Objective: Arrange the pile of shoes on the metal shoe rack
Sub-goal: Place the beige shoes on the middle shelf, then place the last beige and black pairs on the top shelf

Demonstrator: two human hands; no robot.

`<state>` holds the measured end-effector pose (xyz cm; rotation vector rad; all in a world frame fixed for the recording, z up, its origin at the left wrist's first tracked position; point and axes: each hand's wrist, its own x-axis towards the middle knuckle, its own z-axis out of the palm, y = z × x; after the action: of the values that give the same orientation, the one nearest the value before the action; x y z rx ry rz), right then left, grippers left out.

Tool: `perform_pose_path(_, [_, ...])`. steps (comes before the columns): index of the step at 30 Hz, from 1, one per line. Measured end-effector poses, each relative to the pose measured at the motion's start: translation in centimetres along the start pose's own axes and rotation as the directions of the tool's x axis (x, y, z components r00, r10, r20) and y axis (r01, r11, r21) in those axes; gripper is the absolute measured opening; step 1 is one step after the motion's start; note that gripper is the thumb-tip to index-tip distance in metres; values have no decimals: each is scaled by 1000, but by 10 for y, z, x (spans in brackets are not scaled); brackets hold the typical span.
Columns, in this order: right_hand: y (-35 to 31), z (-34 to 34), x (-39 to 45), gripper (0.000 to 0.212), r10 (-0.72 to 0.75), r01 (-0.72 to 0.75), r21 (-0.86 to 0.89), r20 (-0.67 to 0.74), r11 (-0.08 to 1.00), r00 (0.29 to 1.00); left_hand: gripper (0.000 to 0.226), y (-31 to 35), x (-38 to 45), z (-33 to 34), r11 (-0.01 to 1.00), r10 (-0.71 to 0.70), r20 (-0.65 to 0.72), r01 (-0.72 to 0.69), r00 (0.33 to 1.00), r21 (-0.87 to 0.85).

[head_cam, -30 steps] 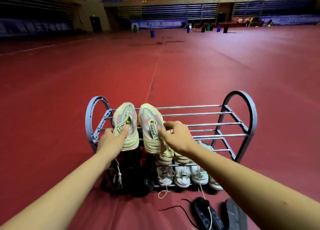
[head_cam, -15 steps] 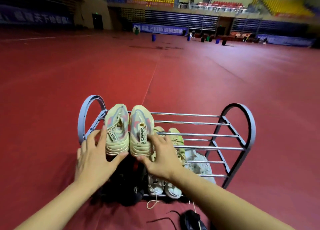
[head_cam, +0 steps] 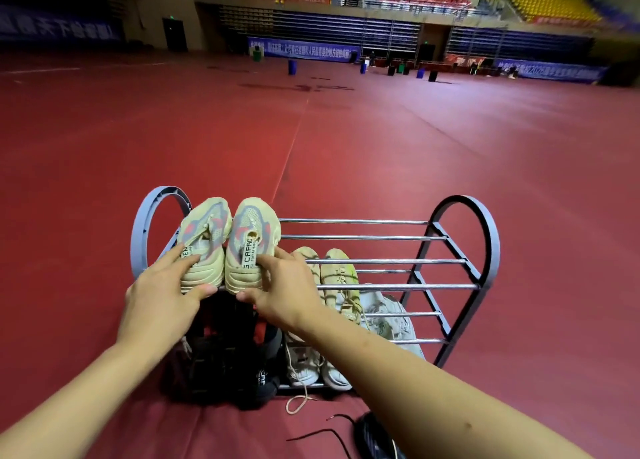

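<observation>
The two beige shoes (head_cam: pixel 228 244) lie on the top tier of the metal shoe rack (head_cam: pixel 363 238), at its left end, long axes pointing away from the person. The left hand (head_cam: pixel 162 296) holds the left heel and the right hand (head_cam: pixel 284 289) the right heel, each grip narrow, fingers above and thumb below

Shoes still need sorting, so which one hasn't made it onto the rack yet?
The black shoe lying on the red floor at the bottom edge, in front of the rack. All other visible shoes sit on the rack's tiers.

The right beige sneaker's tongue strap (head_cam: pixel 248 255) reads "CAPAD".
</observation>
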<state>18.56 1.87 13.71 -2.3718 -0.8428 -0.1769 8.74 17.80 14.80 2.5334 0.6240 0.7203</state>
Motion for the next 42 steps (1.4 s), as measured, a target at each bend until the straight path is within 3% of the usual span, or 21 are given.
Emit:
perform_pose_path(6, [2, 12, 3, 58, -19, 19, 6, -7, 1000, 1000, 59, -3, 8, 6, 995, 35, 48, -40, 998, 94])
perform_pose_path(10, [5, 15, 4, 63, -18, 18, 48, -4, 999, 1000, 60, -3, 4, 14, 997, 49, 6, -49, 999, 60])
perform_pose_path(14, [13, 9, 1, 70, -30, 27, 31, 112, 999, 993, 60, -11, 2, 19, 984, 110, -4, -108, 994, 140])
perform_pose_path(16, [20, -6, -6, 73, -25, 32, -53, 123, 998, 992, 51, -13, 1, 17, 961, 229, -101, -208, 968, 185])
perform_pose_path(18, [25, -25, -26, 65, -130, 135, -194, 42, 972, 991, 34, -7, -7, 16, 930, 355, -248, -313, 901, 194])
perform_pose_path(19, [29, -35, -41, 57, -245, 248, -234, 44, 940, 969, 30, -3, -13, 17, 911, 407, -288, -364, 867, 195])
perform_pose_path(21, [42, -51, -82, 34, -465, 494, -155, 187, 856, 865, 21, 6, -30, 25, 849, 528, -243, -500, 814, 168])
perform_pose_path(23, [65, -63, -127, 20, -525, 587, -24, 419, 809, 741, 14, 9, -57, 45, 744, 665, -44, -657, 745, 123])
perform_pose_path(24, [78, -69, -145, 19, -474, 582, -22, 557, 813, 682, 13, 10, -73, 57, 680, 720, 82, -724, 689, 111])
perform_pose_path(26, [109, -72, -176, 18, -217, 504, -134, 787, 853, 577, 14, 10, -112, 86, 584, 750, 332, -808, 572, 72])
perform_pose_path(27, [125, -70, -187, 17, -66, 461, -233, 836, 856, 545, 18, 9, -132, 100, 579, 720, 440, -814, 536, 43])
perform_pose_path(30, [167, -71, -204, 25, 280, 295, -484, 800, 824, 530, 35, 13, -184, 136, 653, 557, 697, -757, 450, -33])
perform_pose_path(32, [195, -67, -221, 34, 461, 122, -570, 756, 812, 466, 42, 21, -213, 152, 679, 441, 813, -734, 380, -25])
perform_pose_path(35, [235, -58, -239, 45, 637, -130, -644, 670, 754, 380, 55, 42, -234, 175, 770, 310, 889, -638, 337, -27])
perform_pose_path(38, [259, -46, -251, 36, 718, -394, -607, 644, 690, 264, 62, 62, -244, 209, 876, 196, 892, -482, 407, 27])
perform_pose_path(40, [272, -36, -258, 28, 749, -612, -508, 624, 606, 222, 54, 77, -243, 228, 859, 210, 890, -511, 405, 30])
perform_pose_path(42, [294, -22, -266, 45, 787, -745, -406, 562, 529, 253, 56, 93, -239, 252, 729, 348, 885, -683, 310, -47])
